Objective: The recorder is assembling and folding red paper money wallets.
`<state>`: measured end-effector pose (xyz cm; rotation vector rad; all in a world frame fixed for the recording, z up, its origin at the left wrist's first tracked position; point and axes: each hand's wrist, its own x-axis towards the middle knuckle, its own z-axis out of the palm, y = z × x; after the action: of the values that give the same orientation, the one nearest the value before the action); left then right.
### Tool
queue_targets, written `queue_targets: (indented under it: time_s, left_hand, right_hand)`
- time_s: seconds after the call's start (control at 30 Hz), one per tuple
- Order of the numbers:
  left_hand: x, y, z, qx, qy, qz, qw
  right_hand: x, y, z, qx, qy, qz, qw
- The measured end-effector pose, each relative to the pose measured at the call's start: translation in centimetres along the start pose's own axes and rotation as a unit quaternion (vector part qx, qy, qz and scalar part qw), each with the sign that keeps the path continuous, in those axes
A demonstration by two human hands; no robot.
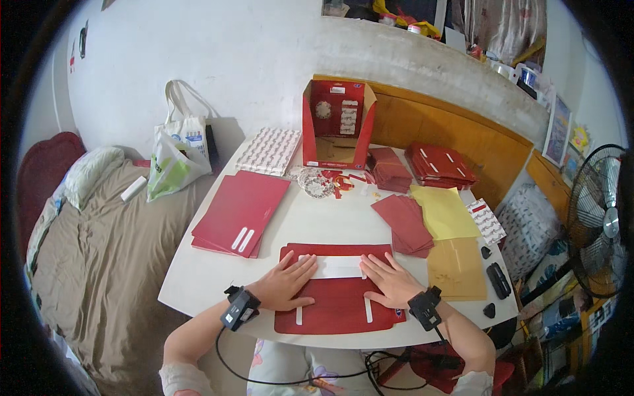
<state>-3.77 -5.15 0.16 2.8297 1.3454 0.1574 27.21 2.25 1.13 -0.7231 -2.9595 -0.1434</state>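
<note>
A white round-edged bench (317, 224) stands against a pale wall, with a bed (99, 264) along its left side and a fan (598, 224) at the right.

Both hands are laid flat on a red card sheet (333, 310) at the near edge of the bench. The left hand (285, 285) and the right hand (391, 280) are pressed palm-down, fingers spread apart and extended, nothing clamped between them. The fingertips of both are pointed toward 12 o'clock and are set against a white strip (337, 266) on the folded upper part of the sheet. The long axis of the strip and of the sheet runs from 9 to 3 o'clock, across the fingers. The strip lies between the two hands; neither hand is clearly nearer. A black band is worn on each wrist.

Outward from the hands: a stack of red folders (241, 211) is noted at 10 o'clock, apart from the sheet. Smaller red cards (404, 221) lie at 1 o'clock, yellow paper (446, 211) just beyond them, and a tan envelope (457, 267) at 3 o'clock, near the right hand. An upright red open box (337, 129) stands at 12 o'clock, well apart, with small loose pieces before it. Nothing is seen obstructing the sheet.
</note>
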Motion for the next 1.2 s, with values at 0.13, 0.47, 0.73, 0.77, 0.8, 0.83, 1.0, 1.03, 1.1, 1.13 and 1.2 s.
queue_targets:
  time_s: [0.13, 0.47, 0.73, 0.77, 0.8, 0.83, 1.0, 1.03, 1.1, 1.13, 1.2]
  left_hand:
    - [1.5, 1.0, -0.7, 0.035, 0.013, -0.009, 0.999]
    - [3.7, 2.1, -0.1, -0.027, 0.110, 0.072, 0.991]
    - [5.6, 0.7, 0.2, -0.032, 0.126, 0.070, 0.989]
    - [5.7, 0.4, 0.6, -0.002, 0.153, 0.080, 0.985]
    - [5.5, 0.4, 0.9, -0.003, 0.153, 0.075, 0.985]
    - [5.3, 0.6, 1.3, 0.010, 0.164, 0.058, 0.985]
    - [4.9, 2.1, 0.9, 0.070, 0.148, -0.015, 0.986]
    - [4.8, 2.1, 0.9, 0.085, 0.131, -0.035, 0.987]
    - [4.7, 2.3, 1.1, 0.100, 0.115, -0.056, 0.987]
    - [4.7, 2.3, 1.4, 0.108, 0.130, -0.061, 0.984]
    - [4.7, 2.3, 1.4, 0.117, 0.147, -0.066, 0.980]
  right_hand:
    - [1.2, -0.4, -1.0, -0.045, 0.041, 0.000, 0.998]
    - [3.7, -3.1, 1.1, 0.084, 0.127, -0.043, 0.987]
    - [4.3, -2.2, 1.5, 0.079, 0.122, -0.010, 0.989]
    - [4.7, -2.1, 1.6, 0.075, 0.113, 0.003, 0.991]
    - [5.1, -2.1, 1.7, 0.072, 0.105, 0.016, 0.992]
    - [5.3, -2.5, 1.7, 0.080, 0.087, 0.028, 0.993]
    - [4.2, -2.9, 2.4, 0.044, 0.099, 0.099, 0.989]
    - [4.1, -2.9, 2.4, 0.036, 0.104, 0.105, 0.988]
    - [4.1, -3.1, 2.4, 0.027, 0.108, 0.111, 0.988]
    - [4.2, -3.2, 2.5, 0.005, 0.114, 0.110, 0.987]
    - [4.5, -3.1, 2.7, -0.018, 0.121, 0.109, 0.987]
